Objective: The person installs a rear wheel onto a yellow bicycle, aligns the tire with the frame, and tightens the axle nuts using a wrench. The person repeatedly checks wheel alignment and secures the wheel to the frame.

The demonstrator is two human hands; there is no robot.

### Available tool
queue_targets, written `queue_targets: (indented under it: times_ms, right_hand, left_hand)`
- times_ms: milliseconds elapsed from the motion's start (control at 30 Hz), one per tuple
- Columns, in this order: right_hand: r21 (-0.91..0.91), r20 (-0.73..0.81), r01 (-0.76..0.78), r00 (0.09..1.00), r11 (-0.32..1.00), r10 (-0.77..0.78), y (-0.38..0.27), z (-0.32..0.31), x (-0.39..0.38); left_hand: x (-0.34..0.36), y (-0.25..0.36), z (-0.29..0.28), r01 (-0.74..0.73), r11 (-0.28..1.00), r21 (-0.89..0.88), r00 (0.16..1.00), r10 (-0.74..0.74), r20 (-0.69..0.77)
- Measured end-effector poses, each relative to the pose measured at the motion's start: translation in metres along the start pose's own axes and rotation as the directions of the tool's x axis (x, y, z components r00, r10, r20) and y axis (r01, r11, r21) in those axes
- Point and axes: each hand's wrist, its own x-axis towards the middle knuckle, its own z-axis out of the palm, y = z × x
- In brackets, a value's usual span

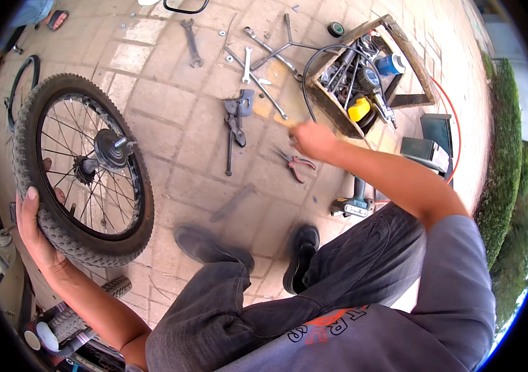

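My left hand (36,229) grips the tyre of a bicycle wheel (59,242) held at the left, with a dark disc-shaped part and axle at its hub (110,150). My right hand (312,141) is closed and reaches out toward the middle, left of the wooden toolbox (338,115); what it holds, if anything, is blurred. Just below it lie red-handled pliers (296,168). Nearby are a dark clamping tool (237,115), a small silver spanner (246,65), a larger spanner (191,43) and a cross wrench (282,46). A cordless power tool (354,204) lies by my right knee.
An open green case (425,155) and an orange hose (456,124) lie at the right, before a hedge (496,186). Bicycle parts (66,322) crowd the lower left. Another person's sandalled foot (56,18) shows at the top left. My shoes (302,254) rest on the paving.
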Motion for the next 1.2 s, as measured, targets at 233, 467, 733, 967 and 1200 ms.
queue_targets:
  times_ms: [233, 467, 733, 967, 1200]
  right_hand:
    - [0.14, -0.429, -0.165, 0.879, 0.976, 0.21, 0.009, 0.038, 0.133]
    - [0.263, -0.398, -0.176, 0.876, 0.949, 0.273, -0.013, 0.017, 0.132]
    - [0.586, -0.388, 0.43, 0.893, 0.686, -0.229, -0.142, -0.069, 0.116]
    - [0.864, 0.033, 0.024, 0.994, 0.502, -0.105, -0.19, -0.062, 0.072]
    - [0.94, 0.041, 0.083, 0.935, 0.33, -0.352, -0.242, -0.034, 0.048]
  left_hand:
    - [-0.013, 0.006, 0.013, -0.035, 0.999, -0.01, 0.998, 0.034, -0.058]
    - [-0.037, 0.022, 0.02, -0.055, 0.973, -0.226, 0.998, 0.059, 0.015]
    - [-0.032, -0.006, 0.045, 0.028, 0.96, -0.278, 0.995, -0.001, 0.096]
    - [-0.029, -0.017, 0.024, 0.011, 0.948, -0.318, 1.0, -0.01, 0.004]
    - [-0.042, -0.031, -0.002, 0.043, 0.972, -0.233, 0.999, -0.041, 0.013]
